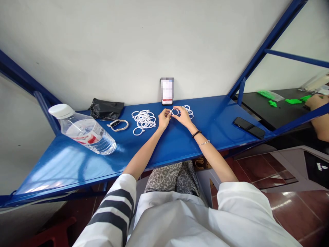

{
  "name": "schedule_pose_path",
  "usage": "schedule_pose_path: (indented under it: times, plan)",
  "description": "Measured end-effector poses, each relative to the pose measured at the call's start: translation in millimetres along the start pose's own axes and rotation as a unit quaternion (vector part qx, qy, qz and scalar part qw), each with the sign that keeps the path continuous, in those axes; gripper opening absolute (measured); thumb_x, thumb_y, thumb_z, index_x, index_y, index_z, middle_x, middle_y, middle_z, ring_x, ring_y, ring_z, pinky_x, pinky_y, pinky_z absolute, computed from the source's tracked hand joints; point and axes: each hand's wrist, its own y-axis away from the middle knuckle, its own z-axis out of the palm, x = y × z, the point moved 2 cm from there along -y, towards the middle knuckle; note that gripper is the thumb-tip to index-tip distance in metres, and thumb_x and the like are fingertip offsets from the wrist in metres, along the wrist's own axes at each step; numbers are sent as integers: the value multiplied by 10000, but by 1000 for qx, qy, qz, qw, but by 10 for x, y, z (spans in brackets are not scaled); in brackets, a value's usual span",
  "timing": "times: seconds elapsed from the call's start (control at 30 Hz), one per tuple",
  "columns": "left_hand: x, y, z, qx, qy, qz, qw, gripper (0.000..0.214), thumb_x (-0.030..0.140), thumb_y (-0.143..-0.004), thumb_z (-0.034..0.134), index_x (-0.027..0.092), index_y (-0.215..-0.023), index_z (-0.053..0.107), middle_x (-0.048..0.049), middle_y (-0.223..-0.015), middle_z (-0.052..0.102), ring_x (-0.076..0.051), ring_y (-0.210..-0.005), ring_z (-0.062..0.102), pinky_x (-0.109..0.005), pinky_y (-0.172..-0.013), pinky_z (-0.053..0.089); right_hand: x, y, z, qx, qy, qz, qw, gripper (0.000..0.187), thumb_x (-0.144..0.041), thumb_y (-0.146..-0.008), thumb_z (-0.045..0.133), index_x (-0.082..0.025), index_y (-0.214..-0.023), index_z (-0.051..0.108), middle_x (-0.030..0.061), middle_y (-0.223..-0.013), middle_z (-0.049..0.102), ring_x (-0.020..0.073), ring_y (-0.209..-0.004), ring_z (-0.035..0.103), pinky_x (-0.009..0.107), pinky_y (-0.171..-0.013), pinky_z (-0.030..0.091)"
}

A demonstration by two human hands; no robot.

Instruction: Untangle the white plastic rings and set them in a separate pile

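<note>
A white ring (175,109) was held between the two hands over the worktop (209,118), about equally near each: the fingers of the left hand (163,120) pinched its left side, those of the right hand (184,116) gripped its right. Being round, it showed no long axis. A ring pile (144,119) lay left, a smaller group (189,112) just beyond the right hand.

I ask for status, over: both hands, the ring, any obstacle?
Left hand, right hand: both on one white ring. Loose rings at either side. Phone propped behind, not blocking.
</note>
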Motion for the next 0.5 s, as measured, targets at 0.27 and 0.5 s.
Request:
schedule_pose_path:
  times: [0.27, 0.5]
  plan:
    - [23, 6, 1, -12, -28, -15, 999, 134, 289, -835, 637, 180, -911, 632, -2, -711, 625, -109, -538, 577, -231, -570, 469, -2, -7, -25, 27, -1, -25, 999, 367, -257, -802, 636, -204, -1164, 605, 103, -1129, 646, 265, -1029, 592, 441, -915, 490]
    - [81, 25, 7, -19, -37, -2, 999, 110, 288, -862, 601, 180, -858, 623, -6, -706, 638, -106, -537, 574, -221, -565, 464, -18, 1, -11, 35, -10, -26, 999, 330, -320, -806, 637, -214, -1115, 595, 91, -1080, 651, 256, -1003, 583, 420, -883, 492]
